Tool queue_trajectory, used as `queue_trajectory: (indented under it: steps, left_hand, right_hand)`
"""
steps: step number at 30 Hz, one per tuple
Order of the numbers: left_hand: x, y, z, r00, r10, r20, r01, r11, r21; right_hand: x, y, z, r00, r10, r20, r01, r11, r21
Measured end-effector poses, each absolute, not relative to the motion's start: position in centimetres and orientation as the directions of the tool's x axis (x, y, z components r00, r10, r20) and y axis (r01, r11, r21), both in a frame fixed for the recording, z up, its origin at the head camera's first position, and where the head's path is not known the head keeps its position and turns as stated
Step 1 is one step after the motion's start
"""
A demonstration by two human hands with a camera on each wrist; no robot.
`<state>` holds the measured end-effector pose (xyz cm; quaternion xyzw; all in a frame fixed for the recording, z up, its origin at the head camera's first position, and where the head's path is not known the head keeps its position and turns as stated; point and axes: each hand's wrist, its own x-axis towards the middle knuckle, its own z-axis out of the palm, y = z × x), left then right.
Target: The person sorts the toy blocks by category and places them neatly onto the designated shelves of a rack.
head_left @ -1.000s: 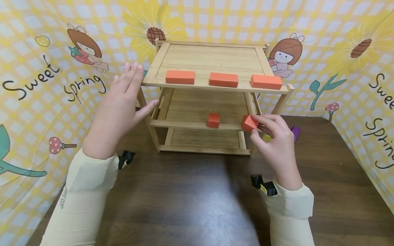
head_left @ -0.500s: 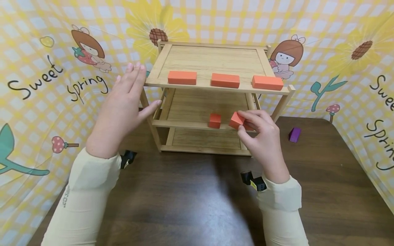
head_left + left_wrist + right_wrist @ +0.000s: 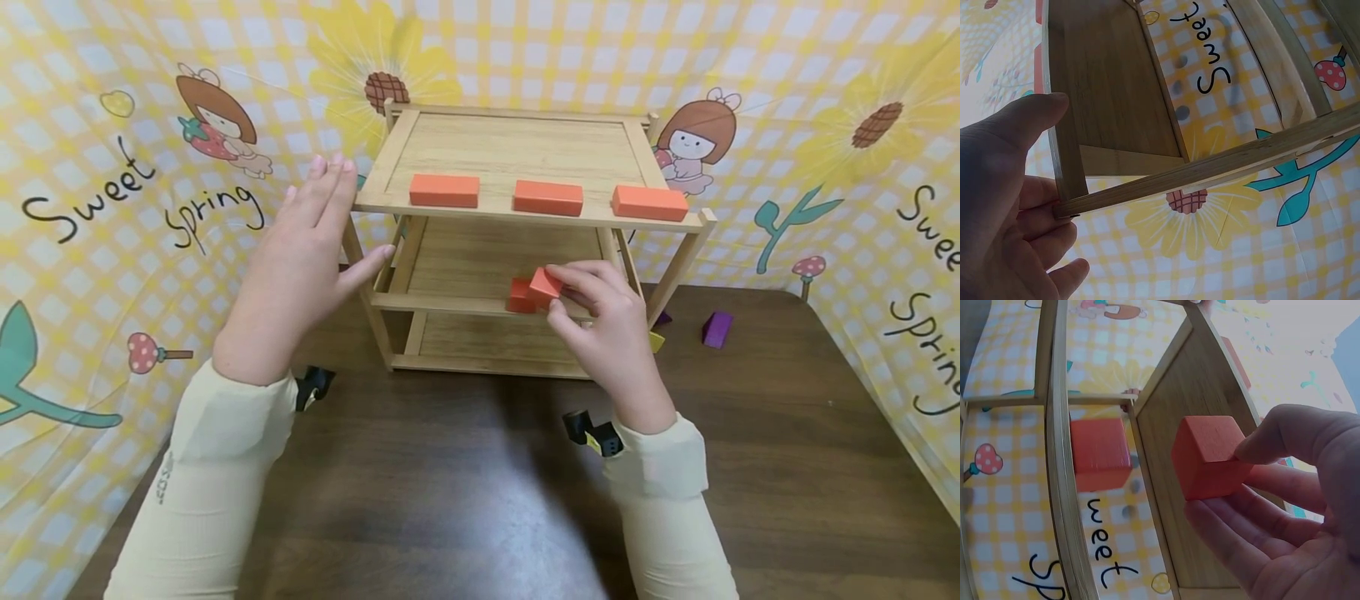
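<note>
My right hand (image 3: pixel 607 329) pinches a red cube (image 3: pixel 1210 453) between thumb and fingers, tilted, in front of the middle shelf of a wooden rack (image 3: pixel 517 150). A second red cube (image 3: pixel 1100 453) stands on that shelf's front edge; in the head view the held cube partly overlaps it. My left hand (image 3: pixel 288 267) is at the rack's left front corner, its fingers straight and thumb spread apart. In the left wrist view its thumb tip touches the top board's edge, and the fingers lie around the post's end.
Three orange-red oblong blocks (image 3: pixel 548 197) lie along the top shelf's front edge. On the brown table (image 3: pixel 450 483) to the right are a purple block (image 3: pixel 717 330) and a yellow piece (image 3: pixel 656 342), partly hidden. A patterned yellow cloth (image 3: pixel 525 50) hangs close around the rack.
My right hand has moved left with the red cube, from the middle shelf's right end to beside the standing cube. My left hand keeps its place at the corner.
</note>
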<state>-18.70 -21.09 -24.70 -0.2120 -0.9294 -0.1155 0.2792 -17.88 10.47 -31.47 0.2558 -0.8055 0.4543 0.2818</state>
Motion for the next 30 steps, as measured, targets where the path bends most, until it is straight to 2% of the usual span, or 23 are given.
queue_trajectory:
  steps: [30]
  left_hand:
    - [-18.6,-21.0,-24.6,-0.767,0.318,0.558,0.445,0.89,0.104]
  right_hand:
    - [-18.8,5.6,-31.3,-0.69,-0.267,0.672,-0.715,0.393,-0.578]
